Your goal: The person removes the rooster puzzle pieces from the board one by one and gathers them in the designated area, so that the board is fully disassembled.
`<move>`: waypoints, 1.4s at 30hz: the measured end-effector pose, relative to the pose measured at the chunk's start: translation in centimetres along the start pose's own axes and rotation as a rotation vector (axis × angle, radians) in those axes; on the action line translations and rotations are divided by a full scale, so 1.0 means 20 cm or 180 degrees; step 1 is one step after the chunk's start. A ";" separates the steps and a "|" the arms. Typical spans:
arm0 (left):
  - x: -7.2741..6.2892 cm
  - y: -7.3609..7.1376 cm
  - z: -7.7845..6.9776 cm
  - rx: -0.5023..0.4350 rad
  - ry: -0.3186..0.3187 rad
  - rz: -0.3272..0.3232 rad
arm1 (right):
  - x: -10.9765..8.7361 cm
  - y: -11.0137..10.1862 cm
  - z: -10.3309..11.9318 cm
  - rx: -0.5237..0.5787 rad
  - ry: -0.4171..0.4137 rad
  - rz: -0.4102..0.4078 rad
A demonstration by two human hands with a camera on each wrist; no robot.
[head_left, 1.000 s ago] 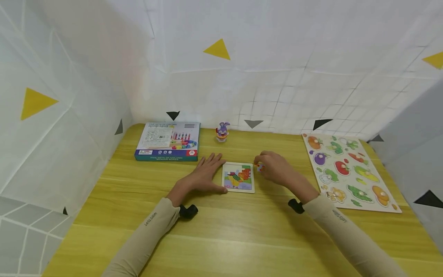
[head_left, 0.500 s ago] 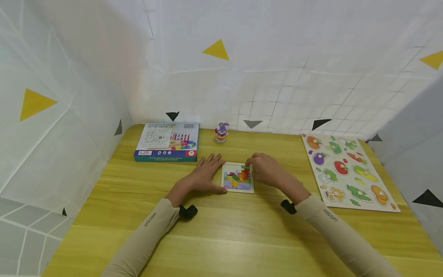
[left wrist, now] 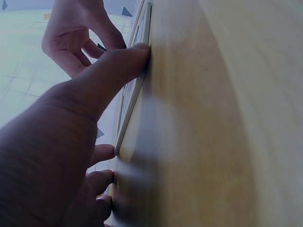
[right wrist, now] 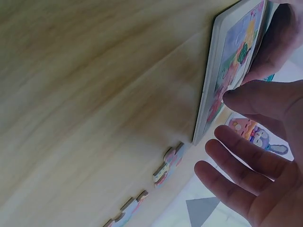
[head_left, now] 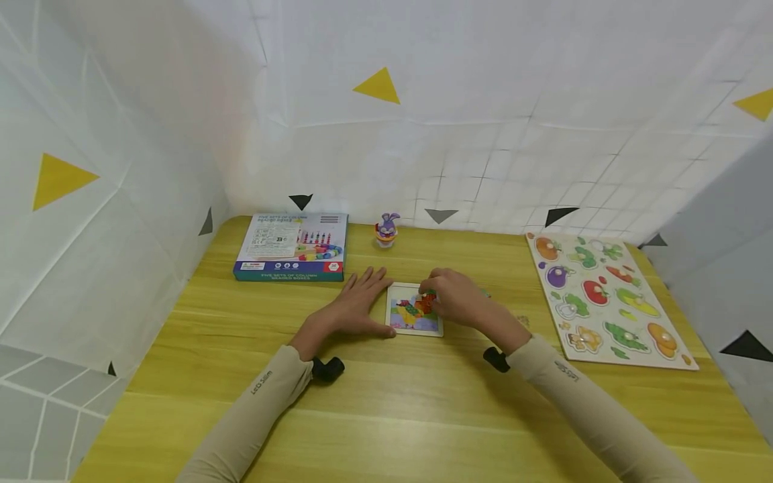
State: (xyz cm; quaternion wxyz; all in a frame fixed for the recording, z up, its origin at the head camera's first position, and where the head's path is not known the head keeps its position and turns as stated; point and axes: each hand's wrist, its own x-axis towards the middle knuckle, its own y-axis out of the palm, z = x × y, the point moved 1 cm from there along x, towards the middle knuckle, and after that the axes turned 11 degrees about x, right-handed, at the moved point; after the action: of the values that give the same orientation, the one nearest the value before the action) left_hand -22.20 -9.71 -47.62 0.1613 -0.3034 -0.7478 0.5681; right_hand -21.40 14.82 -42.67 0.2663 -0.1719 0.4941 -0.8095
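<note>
The jigsaw tray (right wrist: 216, 52) lies flat on the worktop (head_left: 374, 416); the left grip (head_left: 355, 312), spread and straight-fingered, braces its left side usefully. Over its far right part bends the right grip (head_left: 460, 297); whether it pinches anything, I cannot tell. Any piece is best aligned before pressing, clear of the loose puzzle pieces (right wrist: 168, 163) nearby.

Beige sleeves (head_left: 250, 412), dark lettering (head_left: 262, 382); black wrist attachments (head_left: 328, 370).

Smooth puzzle board (right wrist: 213, 61), seemingly wooden
</note>
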 end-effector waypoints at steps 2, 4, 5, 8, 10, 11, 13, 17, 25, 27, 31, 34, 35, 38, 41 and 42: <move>0.00 0.00 0.00 -0.0001 -0.0003 0.0006 | 0.01 0.00 0.01 -0.0024 -0.0036 0.0020; 0.00 0.00 0.00 -0.0005 -0.0005 0.0020 | 0.01 0.01 0.01 -0.0042 -0.0048 0.0052; 0.00 0.00 0.00 -0.0011 -0.0005 0.0023 | 0.02 0.01 0.01 -0.0050 -0.0060 0.0071; 0.00 -0.01 0.00 -0.0040 0.0010 0.0017 | 0.02 0.02 0.01 -0.0071 -0.0083 0.0105; 0.00 -0.01 0.00 -0.0050 0.0020 0.0011 | 0.03 0.02 0.01 -0.0077 -0.0100 0.0114; 0.00 -0.01 0.00 -0.0049 0.0022 0.0008 | 0.03 0.02 0.01 -0.0086 -0.0113 0.0116; 0.00 -0.01 0.00 -0.0048 0.0025 0.0004 | 0.03 0.02 0.01 -0.0102 -0.0143 0.0117; 0.00 -0.01 0.00 -0.0032 0.0016 0.0015 | 0.04 0.02 0.01 -0.0136 -0.0181 0.0135; 0.00 0.00 0.00 -0.0042 -0.0014 0.0036 | 0.04 0.01 0.00 -0.0131 -0.0160 0.0159; 0.00 0.00 0.00 -0.0037 -0.0016 0.0037 | 0.04 0.02 0.00 -0.0130 -0.0148 0.0161; 0.00 0.00 0.00 -0.0031 -0.0017 0.0034 | 0.04 0.02 0.00 -0.0129 -0.0119 0.0146; 0.00 0.00 0.00 -0.0034 -0.0021 0.0034 | 0.04 0.02 0.00 -0.0119 -0.0091 0.0129; 0.00 0.00 0.00 -0.0040 -0.0022 0.0034 | 0.04 0.02 -0.01 -0.0119 -0.0083 0.0126; 0.00 0.01 0.01 -0.0058 -0.0030 0.0039 | 0.04 0.02 -0.01 -0.0121 -0.0076 0.0112; 0.00 0.01 0.01 -0.0068 -0.0041 0.0051 | 0.04 0.02 -0.01 -0.0127 -0.0090 0.0091; 0.00 0.01 0.01 -0.0063 -0.0042 0.0055 | 0.04 0.02 -0.01 -0.0130 -0.0091 0.0083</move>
State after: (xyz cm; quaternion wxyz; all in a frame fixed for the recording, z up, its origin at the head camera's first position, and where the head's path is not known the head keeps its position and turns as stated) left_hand -22.20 -9.80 -47.76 0.1484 -0.3077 -0.7518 0.5640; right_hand -21.99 14.31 -43.07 0.2804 -0.1824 0.5089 -0.7932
